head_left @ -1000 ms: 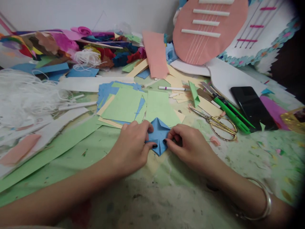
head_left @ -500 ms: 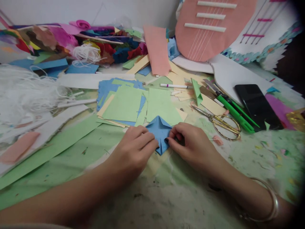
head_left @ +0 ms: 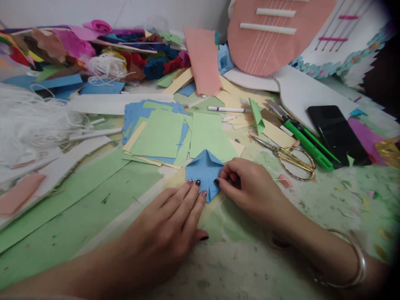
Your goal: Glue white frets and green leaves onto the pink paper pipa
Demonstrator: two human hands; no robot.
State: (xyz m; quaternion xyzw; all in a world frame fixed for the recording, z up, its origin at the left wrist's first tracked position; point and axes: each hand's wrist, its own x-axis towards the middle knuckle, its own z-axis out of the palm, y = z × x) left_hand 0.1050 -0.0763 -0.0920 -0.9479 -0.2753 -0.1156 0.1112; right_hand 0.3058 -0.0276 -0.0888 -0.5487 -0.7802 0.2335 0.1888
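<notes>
A blue sheet of folded paper (head_left: 204, 168) lies on the table in front of me, with a peaked top and a pointed bottom with a slit between its flaps. My left hand (head_left: 175, 216) lies flat with fingers stretched out, its fingertips pressing on the paper's lower left part. Thumb and index finger of my right hand (head_left: 250, 185) are pinched on the paper's right edge. Just behind it are light green paper squares (head_left: 161, 135), stacked over blue and cream sheets.
Gold-handled scissors (head_left: 286, 156), a green utility knife (head_left: 308, 143) and a black phone (head_left: 339, 135) lie to the right. A tangle of white string (head_left: 34, 125) is at the left. A pink paper guitar shape (head_left: 275, 46) leans at the back.
My left hand has let go of the paper's left edge, moved down and flattened with its fingers extended onto it. My right hand keeps its pinch.
</notes>
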